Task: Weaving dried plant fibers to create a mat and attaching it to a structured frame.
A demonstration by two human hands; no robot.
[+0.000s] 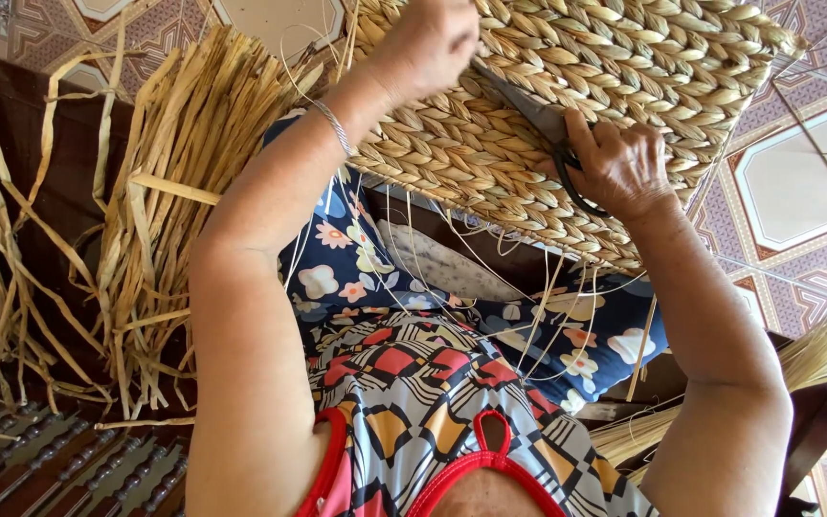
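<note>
- Two hands work a woven basket (576, 86) held above the lap.
- Left hand (433, 43) pinches its weave.
- Right hand (619, 163) grips scissors (543, 124), blades against the weave: trimming strays.
- Next snip needs steady aim.

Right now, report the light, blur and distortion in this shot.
Head view: even daylight, brightest glare on the tiled floor at right; woven basket and right hand with scissors are sharp; left hand slightly soft; forearms bulge at the lower edge, wide-angle stretch.
</note>
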